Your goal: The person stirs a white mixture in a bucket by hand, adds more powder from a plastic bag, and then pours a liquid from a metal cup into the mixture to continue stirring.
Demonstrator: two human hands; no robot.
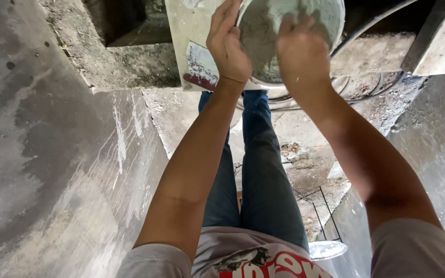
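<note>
A pale green bucket (330, 20), smeared inside with wet grey mortar (258, 46), is tipped toward me at the top of the view. My left hand (227, 44) grips the bucket's left rim, fingers curled over the edge. My right hand (302, 51) reaches into the bucket's mouth, its fingertips pressed into the mortar and partly hidden. Just below and left of the bucket is a flat pale board (186, 31) carrying a patch of plaster with a dark red edge (201, 69). It lies under my left hand; whether that hand also holds it I cannot tell.
Rough grey plastered walls rise at left (52, 154) and right (433, 144). My legs in blue jeans (258, 175) stand on a rubble-strewn floor (305, 159). Dark hoses (366, 87) curl on the ground beyond. A shiny metal bowl (328, 249) and a wire frame (325, 206) lie near my feet.
</note>
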